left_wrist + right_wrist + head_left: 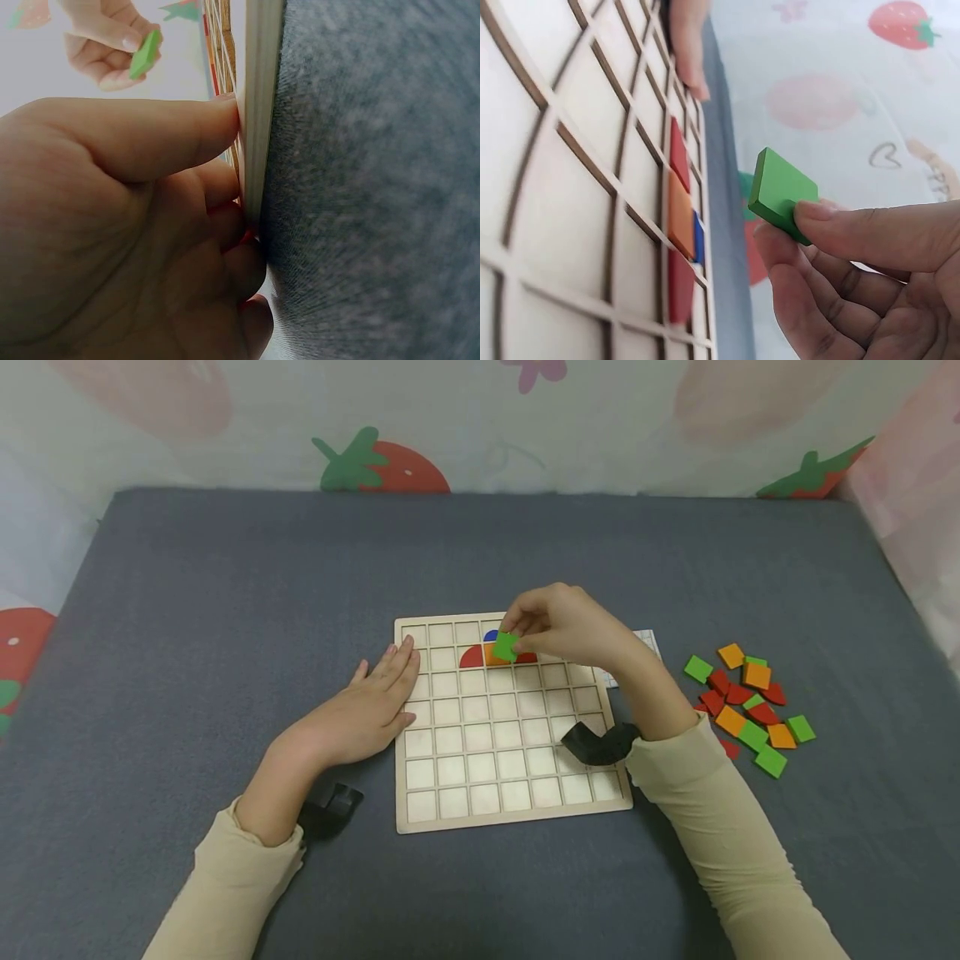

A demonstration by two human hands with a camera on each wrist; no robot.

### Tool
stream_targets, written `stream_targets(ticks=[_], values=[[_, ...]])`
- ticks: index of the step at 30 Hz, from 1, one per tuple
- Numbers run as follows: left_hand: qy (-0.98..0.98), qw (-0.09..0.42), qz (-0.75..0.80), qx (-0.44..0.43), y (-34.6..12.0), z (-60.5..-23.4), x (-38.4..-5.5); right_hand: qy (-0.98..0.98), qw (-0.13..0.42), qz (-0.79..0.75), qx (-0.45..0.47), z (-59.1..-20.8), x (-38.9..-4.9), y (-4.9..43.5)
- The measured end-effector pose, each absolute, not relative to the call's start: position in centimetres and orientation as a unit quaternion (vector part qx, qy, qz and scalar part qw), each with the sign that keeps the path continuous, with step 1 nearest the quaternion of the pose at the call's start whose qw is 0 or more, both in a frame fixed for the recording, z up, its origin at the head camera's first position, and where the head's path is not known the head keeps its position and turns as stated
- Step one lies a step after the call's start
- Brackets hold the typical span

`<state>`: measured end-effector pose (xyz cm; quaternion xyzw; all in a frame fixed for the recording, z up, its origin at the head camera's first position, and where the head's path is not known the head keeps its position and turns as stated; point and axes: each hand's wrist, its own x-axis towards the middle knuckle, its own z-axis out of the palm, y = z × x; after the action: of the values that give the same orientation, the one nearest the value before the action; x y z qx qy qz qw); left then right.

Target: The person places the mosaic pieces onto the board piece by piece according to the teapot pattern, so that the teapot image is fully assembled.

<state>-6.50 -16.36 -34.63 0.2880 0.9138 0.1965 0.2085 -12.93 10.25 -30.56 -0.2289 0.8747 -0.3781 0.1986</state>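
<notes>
Strawberry-print cloth (600,452) backs my head view: left hand (363,714), fingers extended, on the grid board (480,767). Left wrist: thumb (165,135) against its edge. Right wrist: right hand (877,296) pinches a green square tile (786,187) above the board; I'd fear slack fingertips dropping it.

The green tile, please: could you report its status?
Right hand pinches green tile, clear of grid board. Left hand rests on board's left edge. Nothing visible between tile and board.

Right hand (885,296) at four o'clock pinches green tile (785,187), clear of gridded board (566,202) at nine. In board: orange tile (679,217), red pieces (680,285) at its twelve and six, blue piece (698,238) at its four. Left hand (690,45) at twelve, by board's edge. Strawberry-print cloth (817,105) at one.
</notes>
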Motion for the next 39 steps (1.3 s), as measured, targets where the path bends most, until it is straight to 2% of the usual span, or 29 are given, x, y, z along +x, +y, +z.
stream_targets(ticks=[17, 39], values=[[0.915, 0.207, 0.193, 0.288, -16.3, -34.6, -6.6, 0.876, 0.217, -0.331, -0.275, -32.2, -13.1, 7.1], [0.916, 0.204, 0.192, 0.288, -16.2, -34.6, -6.5, 0.891, 0.211, -0.321, -0.244, -32.4, -12.9, 6.9]])
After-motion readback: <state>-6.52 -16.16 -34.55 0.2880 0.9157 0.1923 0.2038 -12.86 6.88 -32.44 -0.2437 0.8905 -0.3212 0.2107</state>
